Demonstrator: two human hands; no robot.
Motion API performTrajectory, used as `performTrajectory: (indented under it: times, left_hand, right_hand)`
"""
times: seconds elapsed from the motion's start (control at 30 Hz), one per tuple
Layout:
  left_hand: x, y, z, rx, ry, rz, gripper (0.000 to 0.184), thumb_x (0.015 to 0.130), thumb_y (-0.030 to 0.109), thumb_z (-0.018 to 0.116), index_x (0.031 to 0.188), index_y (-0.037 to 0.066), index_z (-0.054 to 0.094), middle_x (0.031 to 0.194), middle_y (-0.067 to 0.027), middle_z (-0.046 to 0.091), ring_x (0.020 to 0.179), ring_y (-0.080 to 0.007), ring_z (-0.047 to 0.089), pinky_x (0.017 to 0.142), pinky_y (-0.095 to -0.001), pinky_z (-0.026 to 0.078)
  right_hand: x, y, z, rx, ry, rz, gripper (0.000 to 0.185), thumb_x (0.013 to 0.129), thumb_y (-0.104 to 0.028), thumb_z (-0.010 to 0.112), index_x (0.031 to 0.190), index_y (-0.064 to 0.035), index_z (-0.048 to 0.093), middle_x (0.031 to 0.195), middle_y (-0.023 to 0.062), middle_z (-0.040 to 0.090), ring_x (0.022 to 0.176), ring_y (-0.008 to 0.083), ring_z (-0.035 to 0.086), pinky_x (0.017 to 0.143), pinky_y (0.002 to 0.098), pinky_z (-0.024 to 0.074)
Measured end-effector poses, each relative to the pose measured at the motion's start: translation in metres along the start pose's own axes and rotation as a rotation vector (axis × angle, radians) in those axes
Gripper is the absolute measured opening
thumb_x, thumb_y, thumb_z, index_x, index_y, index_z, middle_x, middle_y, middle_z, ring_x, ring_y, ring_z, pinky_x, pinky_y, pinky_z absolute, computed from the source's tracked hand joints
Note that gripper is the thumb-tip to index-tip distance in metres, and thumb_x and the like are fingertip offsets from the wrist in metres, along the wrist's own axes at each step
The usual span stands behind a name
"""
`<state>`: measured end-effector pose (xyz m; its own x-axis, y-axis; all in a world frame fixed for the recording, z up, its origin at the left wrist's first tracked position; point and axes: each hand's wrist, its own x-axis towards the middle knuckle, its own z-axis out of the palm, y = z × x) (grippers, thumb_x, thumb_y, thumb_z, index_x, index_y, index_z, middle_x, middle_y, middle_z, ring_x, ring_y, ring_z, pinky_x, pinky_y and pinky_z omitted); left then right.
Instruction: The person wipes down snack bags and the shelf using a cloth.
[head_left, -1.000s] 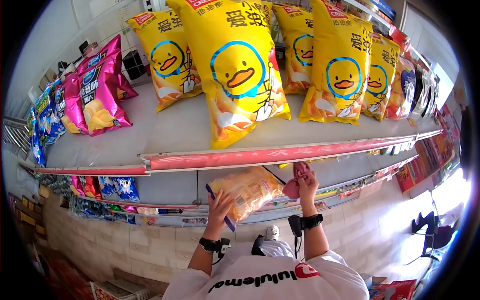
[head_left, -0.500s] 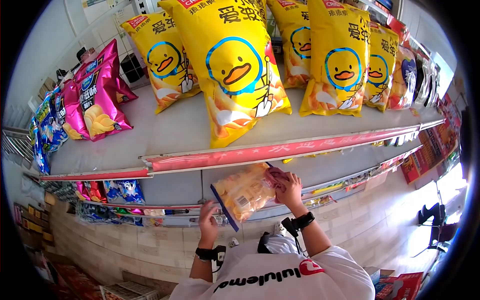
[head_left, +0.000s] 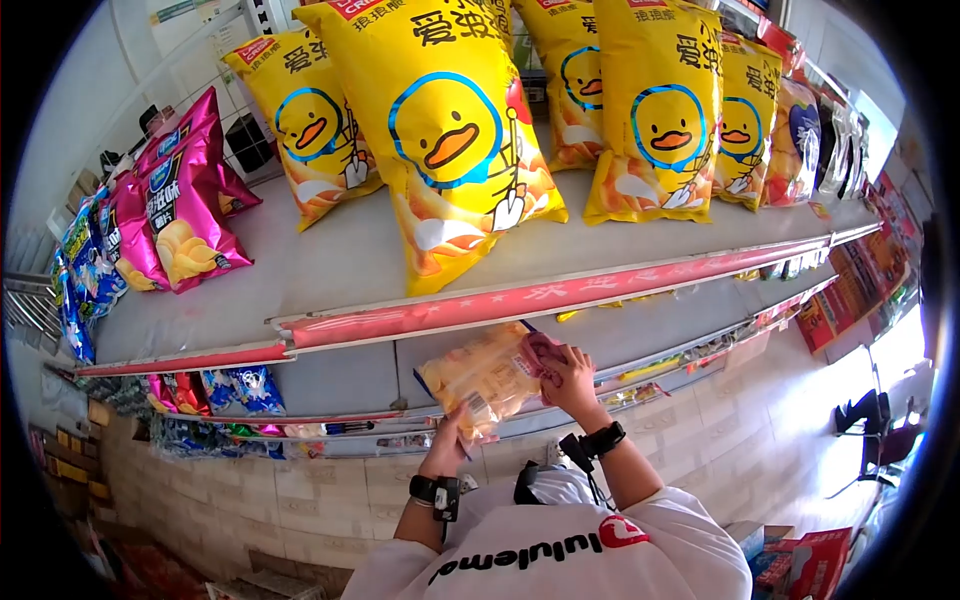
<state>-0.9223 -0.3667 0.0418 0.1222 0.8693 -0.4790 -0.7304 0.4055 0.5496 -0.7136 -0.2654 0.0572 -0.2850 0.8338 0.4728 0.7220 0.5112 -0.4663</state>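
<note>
Between my two hands is a clear snack bag [head_left: 478,385] with pale yellow pieces inside, a purple-pink printed end and a blue edge. My right hand [head_left: 570,380] is closed on the printed end. At the bag's lower left edge, my left hand [head_left: 447,443] grips it, thumb near the barcode; some of its fingers are hidden behind the bag. The bag is held tilted in front of the lower shelf [head_left: 350,385], below the red-edged upper shelf.
Large yellow duck-print bags [head_left: 450,150] stand on the upper shelf, whose red front strip [head_left: 520,298] juts out above my hands. Pink chip bags [head_left: 185,205] and blue bags [head_left: 90,260] are at the left. Cartons [head_left: 810,560] sit on the floor at lower right.
My left hand has moved right and up from beside the bag and taken hold of its lower left edge. The bag and my right hand have shifted slightly left in view.
</note>
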Motion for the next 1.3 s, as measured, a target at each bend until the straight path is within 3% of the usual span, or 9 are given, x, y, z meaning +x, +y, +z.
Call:
performTrajectory:
  times: [0.13, 0.23, 0.3, 0.43, 0.53, 0.63, 0.7, 1.07, 1.3]
  left_hand:
    - [0.007, -0.008, -0.001, -0.072, -0.026, 0.107, 0.054, 0.078, 0.022, 0.057, 0.123, 0.005, 0.031, 0.118, -0.0134, 0.043, 0.101, -0.0303, 0.048, 0.074, -0.0435, 0.049]
    - [0.008, -0.008, -0.004, -0.09, -0.003, 0.079, 0.047, 0.08, 0.015, 0.052, 0.122, 0.004, 0.031, 0.119, -0.0143, 0.042, 0.109, -0.0318, 0.043, 0.083, -0.0485, 0.043]
    - [0.011, -0.011, -0.01, -0.124, -0.041, 0.096, 0.049, 0.077, 0.012, 0.056, 0.119, 0.0, 0.033, 0.112, -0.0143, 0.046, 0.096, -0.0301, 0.051, 0.072, -0.0392, 0.049]
    - [0.004, -0.018, -0.006, -0.083, -0.047, 0.139, 0.047, 0.077, 0.011, 0.057, 0.117, 0.002, 0.035, 0.109, -0.0126, 0.049, 0.095, -0.0288, 0.052, 0.066, -0.0345, 0.049]
    - [-0.001, -0.025, -0.009, -0.132, -0.027, 0.181, 0.041, 0.076, 0.01, 0.058, 0.112, 0.006, 0.04, 0.101, -0.0076, 0.052, 0.089, -0.0211, 0.054, 0.062, -0.0288, 0.047]
    - [-0.004, -0.03, -0.024, -0.077, 0.061, 0.191, 0.032, 0.075, 0.008, 0.057, 0.104, 0.013, 0.045, 0.09, 0.0003, 0.05, 0.079, -0.0094, 0.052, 0.069, -0.0234, 0.045]
    - [-0.009, -0.028, -0.022, -0.087, 0.081, 0.175, 0.033, 0.075, 0.007, 0.057, 0.105, 0.012, 0.044, 0.092, -0.0002, 0.05, 0.082, -0.0103, 0.052, 0.07, -0.0241, 0.045]
    - [-0.002, -0.029, -0.023, -0.111, 0.005, 0.151, 0.047, 0.073, 0.0, 0.056, 0.116, 0.003, 0.036, 0.111, -0.0093, 0.048, 0.099, -0.0219, 0.05, 0.083, -0.0351, 0.044]
    - [0.001, -0.034, -0.028, -0.172, -0.007, 0.141, 0.049, 0.075, 0.001, 0.055, 0.119, 0.002, 0.034, 0.115, -0.013, 0.045, 0.106, -0.0287, 0.046, 0.087, -0.0442, 0.041]
  right_hand:
    - [-0.001, 0.0, -0.005, 0.09, 0.023, 0.013, 0.029, 0.053, -0.015, 0.058, 0.081, -0.0122, 0.064, 0.089, 0.0081, 0.052, 0.085, 0.027, 0.048, 0.07, 0.0383, 0.0391]
    - [0.013, -0.019, -0.02, 0.215, 0.117, 0.047, 0.028, 0.052, -0.012, 0.058, 0.08, -0.0125, 0.063, 0.088, 0.0074, 0.053, 0.083, 0.0264, 0.05, 0.07, 0.0374, 0.0404]
    - [0.017, -0.039, -0.027, 0.251, 0.198, 0.027, 0.028, 0.052, -0.01, 0.058, 0.079, -0.0129, 0.063, 0.087, 0.0068, 0.054, 0.082, 0.0259, 0.051, 0.069, 0.0368, 0.0408]
    - [0.013, -0.079, -0.027, 0.332, -0.008, -0.252, 0.034, 0.052, -0.009, 0.062, 0.086, -0.0148, 0.063, 0.09, 0.006, 0.053, 0.086, 0.0254, 0.049, 0.075, 0.0358, 0.0381]
    - [-0.002, -0.099, -0.012, 0.172, -0.131, -0.53, 0.029, 0.057, -0.017, 0.06, 0.086, -0.0165, 0.063, 0.094, 0.0042, 0.052, 0.089, 0.0217, 0.048, 0.072, 0.0364, 0.0368]
    - [-0.015, -0.099, 0.011, 0.125, -0.173, -0.583, 0.028, 0.057, -0.021, 0.06, 0.085, -0.0182, 0.064, 0.096, 0.0047, 0.05, 0.092, 0.0227, 0.046, 0.075, 0.0384, 0.0358]
    - [-0.016, -0.1, 0.014, 0.11, -0.183, -0.588, 0.029, 0.056, -0.02, 0.061, 0.085, -0.0203, 0.064, 0.096, 0.0034, 0.05, 0.093, 0.0223, 0.046, 0.078, 0.0391, 0.0359]
    - [-0.003, -0.083, 0.002, 0.078, -0.139, -0.409, 0.025, 0.058, -0.017, 0.062, 0.083, -0.0185, 0.064, 0.095, 0.0042, 0.051, 0.091, 0.0238, 0.046, 0.077, 0.0373, 0.0366]
    - [0.009, 0.021, -0.001, 0.044, 0.055, 0.041, 0.026, 0.056, -0.008, 0.056, 0.079, -0.0175, 0.065, 0.087, 0.0053, 0.054, 0.084, 0.0257, 0.049, 0.071, 0.0379, 0.0389]
